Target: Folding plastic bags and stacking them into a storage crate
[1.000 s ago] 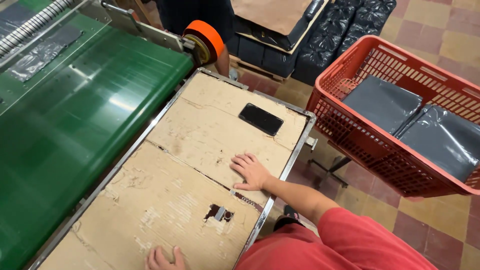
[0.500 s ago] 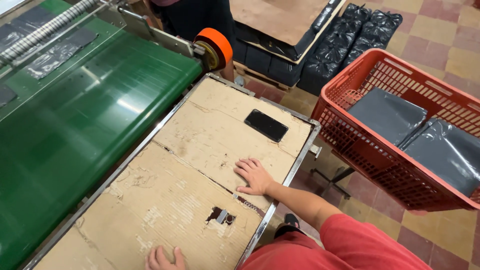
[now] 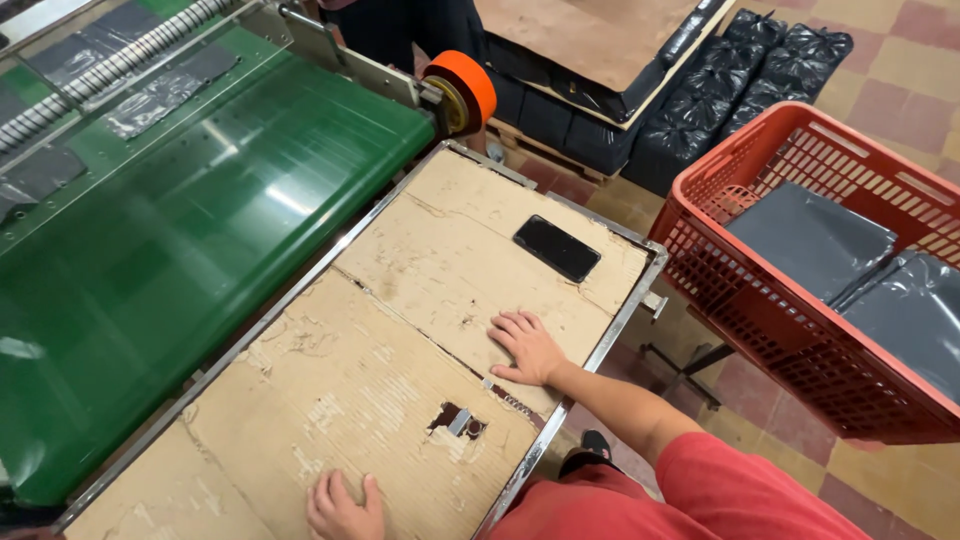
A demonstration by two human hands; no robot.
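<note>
Both hands lay released, palms down, grasping nothing, on the worn brown cardboard sheet (image 3: 400,330) that covered the metal-framed table (image 3: 630,300). The right hand (image 3: 527,345) rested flat near the table's right edge, fingers spread over scuffed, creased board. The left hand (image 3: 343,508) pressed flat at the near end, partly cut off by the frame edge. A flat black rectangular phone (image 3: 556,248) lay beyond the right hand. A glossy green conveyor belt (image 3: 180,260) ran alongside; a red plastic lattice basket (image 3: 800,300) held smooth grey plastic bags (image 3: 810,240).
</note>
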